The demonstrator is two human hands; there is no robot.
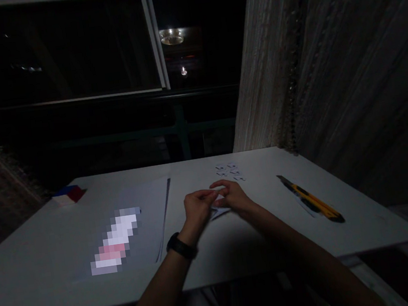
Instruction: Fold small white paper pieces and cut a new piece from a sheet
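Both hands meet over the middle of a white table in dim light. My left hand, with a black watch on its wrist, pinches a small piece of white paper. My right hand is closed on the same paper from the right side. The paper ends in a folded point that rests on the table. Just beyond the hands lie several small folded paper pieces.
A yellow and black utility knife lies to the right. White paper sheets lie to the left, and a red, white and blue block sits at the far left corner. A curtain hangs on the right; a dark window is behind.
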